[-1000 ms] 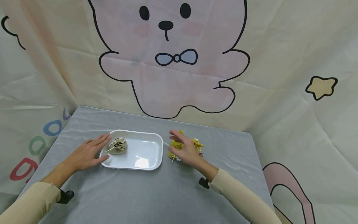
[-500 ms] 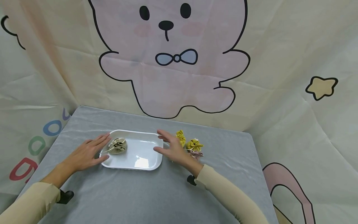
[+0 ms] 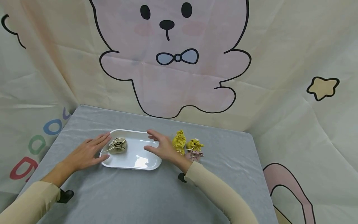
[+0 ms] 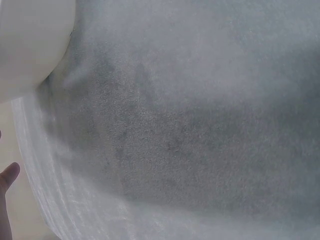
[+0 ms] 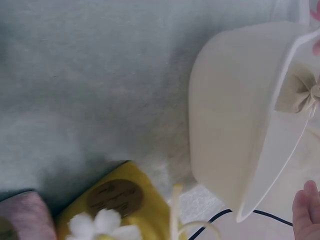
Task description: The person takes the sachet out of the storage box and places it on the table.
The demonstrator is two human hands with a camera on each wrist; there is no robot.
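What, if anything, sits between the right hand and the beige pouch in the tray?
Nothing visible. The right hand is over the tray's right end, and only bare white tray floor lies between it and the beige pouch at the left end. The yellow pouches lie outside, to its right.

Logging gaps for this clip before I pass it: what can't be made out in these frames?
- Right end of the white tray: head view, covered by the right hand.
- Pink pouch: head view, partly behind the right wrist; right wrist view, cut off by the edge.
- Left hand: left wrist view shows only a fingertip at the edge.
- Label print on the yellow pouch: right wrist view, blurred.
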